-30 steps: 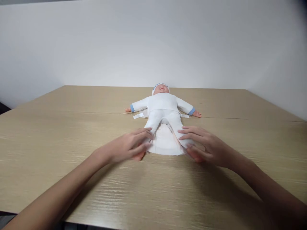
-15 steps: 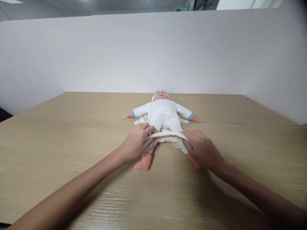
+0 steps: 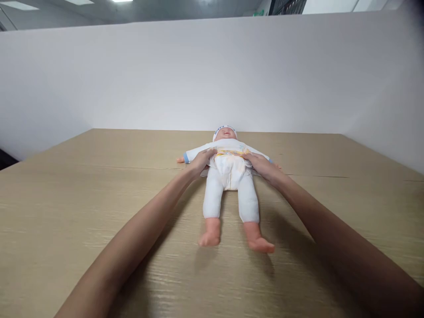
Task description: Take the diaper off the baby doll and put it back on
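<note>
Both hands (image 3: 202,160) (image 3: 260,163) palm-down on diaper's (image 3: 230,170) waist corners

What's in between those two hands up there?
The front of the diaper, with its yellow-orange band, lies over the doll between the left hand and right hand, as the head view shows.

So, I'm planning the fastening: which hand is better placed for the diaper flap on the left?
Left, I'd say: the left hand touches the diaper right beside that white flap; the right hand is across the doll's waist.
</note>
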`<state>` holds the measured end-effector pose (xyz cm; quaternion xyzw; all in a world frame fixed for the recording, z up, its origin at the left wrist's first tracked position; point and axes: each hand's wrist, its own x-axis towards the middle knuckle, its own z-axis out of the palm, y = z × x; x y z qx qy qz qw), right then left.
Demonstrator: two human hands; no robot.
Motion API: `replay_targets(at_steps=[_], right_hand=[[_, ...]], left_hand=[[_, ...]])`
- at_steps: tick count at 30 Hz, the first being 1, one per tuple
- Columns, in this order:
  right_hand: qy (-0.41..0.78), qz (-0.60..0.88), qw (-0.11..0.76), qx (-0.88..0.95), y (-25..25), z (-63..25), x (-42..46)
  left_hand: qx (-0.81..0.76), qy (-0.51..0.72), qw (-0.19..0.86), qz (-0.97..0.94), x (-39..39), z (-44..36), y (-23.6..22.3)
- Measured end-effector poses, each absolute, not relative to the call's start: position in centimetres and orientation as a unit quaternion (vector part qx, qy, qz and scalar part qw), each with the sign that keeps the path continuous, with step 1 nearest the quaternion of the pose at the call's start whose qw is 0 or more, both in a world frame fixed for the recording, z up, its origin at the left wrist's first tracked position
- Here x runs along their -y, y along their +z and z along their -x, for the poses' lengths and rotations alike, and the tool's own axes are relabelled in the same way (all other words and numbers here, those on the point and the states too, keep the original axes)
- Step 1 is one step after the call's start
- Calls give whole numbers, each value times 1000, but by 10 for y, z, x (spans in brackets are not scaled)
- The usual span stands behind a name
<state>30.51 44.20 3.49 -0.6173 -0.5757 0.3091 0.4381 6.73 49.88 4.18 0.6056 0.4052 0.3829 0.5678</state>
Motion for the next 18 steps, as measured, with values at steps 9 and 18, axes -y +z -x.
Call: replay_targets(at_steps=[9,18], right_hand=[[481,527,396,578,28,-319,-384],[266,638,416,590,9,-345,-340]], left_hand=[[-359,314,659,-582,-443,-36,46],[-468,413,449,-640,-427,-9,66]])
